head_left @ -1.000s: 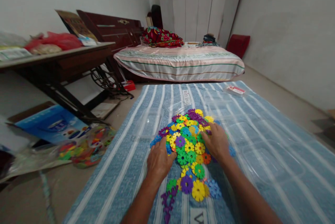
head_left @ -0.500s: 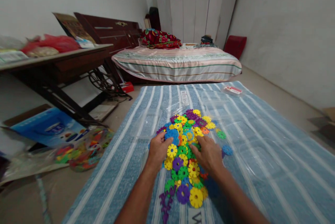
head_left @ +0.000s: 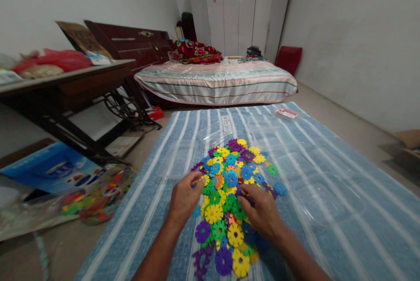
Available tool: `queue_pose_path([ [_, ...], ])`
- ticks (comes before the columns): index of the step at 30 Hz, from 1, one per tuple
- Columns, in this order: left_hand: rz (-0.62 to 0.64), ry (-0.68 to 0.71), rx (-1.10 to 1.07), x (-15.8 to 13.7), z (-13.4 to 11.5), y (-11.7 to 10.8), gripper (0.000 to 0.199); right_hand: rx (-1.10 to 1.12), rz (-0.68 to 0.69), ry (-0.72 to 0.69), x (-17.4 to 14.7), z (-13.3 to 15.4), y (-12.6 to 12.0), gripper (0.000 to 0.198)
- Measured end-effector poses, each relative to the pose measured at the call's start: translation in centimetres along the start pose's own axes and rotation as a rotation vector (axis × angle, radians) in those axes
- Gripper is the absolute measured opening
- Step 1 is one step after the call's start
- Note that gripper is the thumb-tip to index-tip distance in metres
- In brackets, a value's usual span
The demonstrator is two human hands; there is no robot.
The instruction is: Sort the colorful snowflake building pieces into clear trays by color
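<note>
A heap of flower-shaped plastic interlocking discs (head_left: 214, 213) in yellow, green, blue, purple and orange is spread over the striped cloth (head_left: 141, 211). At the heap's left edge is my left hand (head_left: 185, 197), its fingers curled and thumb close to the index finger. Beside its fingertips lies a yellow disc (head_left: 205, 179); whether anything is pinched is hidden. My right hand (head_left: 261, 209) is over the right side of the heap, thumb and forefinger closed around a purple disc (head_left: 239, 189). A few purple pieces joined together (head_left: 202, 260) lie at the near end.
Clear plastic trays (head_left: 323, 195) rest right of the heap, another (head_left: 179, 158) to its left. A small box with a red-and-white label (head_left: 286, 113) sits at the far right corner. Left on the floor are a blue box (head_left: 55, 167) and a bag of colourful pieces (head_left: 105, 198). A bed (head_left: 216, 84) stands beyond.
Both hands have drawn back slightly toward me, the left one moving to the heap's left edge. Discs in the middle have shifted, with more blue ones showing. The view has turned slightly.
</note>
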State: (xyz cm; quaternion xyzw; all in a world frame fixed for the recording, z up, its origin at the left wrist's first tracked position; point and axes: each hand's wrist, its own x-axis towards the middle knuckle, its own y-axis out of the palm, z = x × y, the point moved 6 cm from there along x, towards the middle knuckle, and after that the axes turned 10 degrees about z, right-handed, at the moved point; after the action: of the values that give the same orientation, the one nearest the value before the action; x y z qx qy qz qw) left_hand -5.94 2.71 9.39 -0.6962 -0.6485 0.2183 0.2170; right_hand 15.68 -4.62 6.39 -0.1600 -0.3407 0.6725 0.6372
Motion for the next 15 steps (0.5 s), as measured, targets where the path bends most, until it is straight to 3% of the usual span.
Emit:
queue_pose_path([
  [4,-0.073,0.116,0.359,-3.6,2.5,-0.8,0.043,-0.159,-0.104,0.087,0.8,-1.6,-1.5,0.023],
  [8,-0.013,0.367,0.614,-9.3,3.8,2.2,0.063,-0.247,-0.027,0.195,1.4,-2.8,-1.2,0.024],
  [10,0.057,0.531,0.688,-12.0,4.1,4.6,0.082,-0.194,0.005,0.151,1.3,-2.3,-0.5,0.024],
  [15,0.037,0.696,0.815,-14.5,3.7,8.2,0.079,0.007,-0.019,-0.047,0.3,0.0,0.7,0.029],
])
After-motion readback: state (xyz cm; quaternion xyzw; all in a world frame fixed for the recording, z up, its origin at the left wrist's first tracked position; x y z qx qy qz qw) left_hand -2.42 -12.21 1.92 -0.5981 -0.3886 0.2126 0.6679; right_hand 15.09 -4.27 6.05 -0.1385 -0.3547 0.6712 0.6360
